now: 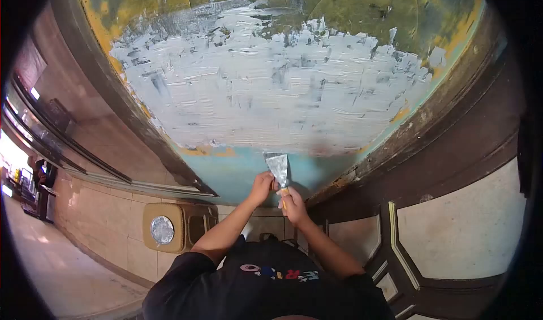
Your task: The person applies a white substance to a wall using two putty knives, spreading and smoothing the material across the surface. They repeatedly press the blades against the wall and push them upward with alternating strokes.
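Observation:
My right hand [293,207] is wrapped around the wooden handle of a putty knife [278,166]. Its wide blade points up toward the wall and is smeared with whitish paste. Close beside the knife, my left hand [262,187] has its fingers curled in near the base of the blade. What those fingers hold, if anything, is hidden. In front of both hands rises a wall panel, its middle covered by rough white putty [254,88]. Bare light-blue paint [226,175] shows below the putty, and mottled green and yellow paint [362,6] above.
A tan plastic stool [148,213] stands at my left on the tiled floor, with a round container of whitish material [162,230] on top. Dark wooden trim [418,130] borders the wall at the right, beside a panelled door [452,224]. Glass panes [102,116] are on the left.

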Tool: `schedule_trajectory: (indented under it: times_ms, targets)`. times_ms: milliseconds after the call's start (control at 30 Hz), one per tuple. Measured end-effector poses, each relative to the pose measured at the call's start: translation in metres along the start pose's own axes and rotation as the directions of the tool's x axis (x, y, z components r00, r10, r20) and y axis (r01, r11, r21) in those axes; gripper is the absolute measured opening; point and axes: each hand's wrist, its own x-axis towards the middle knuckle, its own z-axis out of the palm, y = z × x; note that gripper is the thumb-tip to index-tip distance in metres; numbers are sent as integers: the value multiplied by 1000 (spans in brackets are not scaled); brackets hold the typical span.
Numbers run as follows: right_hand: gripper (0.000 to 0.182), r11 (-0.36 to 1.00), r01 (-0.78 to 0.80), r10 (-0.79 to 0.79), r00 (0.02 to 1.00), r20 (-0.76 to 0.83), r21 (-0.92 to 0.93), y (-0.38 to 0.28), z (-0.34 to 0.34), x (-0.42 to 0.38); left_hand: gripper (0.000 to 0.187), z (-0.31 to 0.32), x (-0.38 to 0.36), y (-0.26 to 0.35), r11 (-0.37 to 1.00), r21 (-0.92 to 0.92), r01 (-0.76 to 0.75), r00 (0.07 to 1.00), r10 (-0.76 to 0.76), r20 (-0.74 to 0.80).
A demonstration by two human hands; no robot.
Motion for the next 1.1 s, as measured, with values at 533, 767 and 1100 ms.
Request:
schedule_trajectory:
  times_ms: [533, 767, 1100]
  targets:
    - [24, 889, 392, -354, 916, 188, -237, -113, 47, -26, 41, -9, -45, 153, 980, 61, -190, 981, 187, 48]
    - [30, 890, 432, -413, 900, 141, -145, -132, 74, -3, 46, -24, -30, 191, 950, 49, -308, 928, 288, 234]
    - [29, 886, 407, -418, 908, -5, -225, -124, 37, -2, 52, -57, -29, 186, 997, -11, -80, 931, 79, 356]
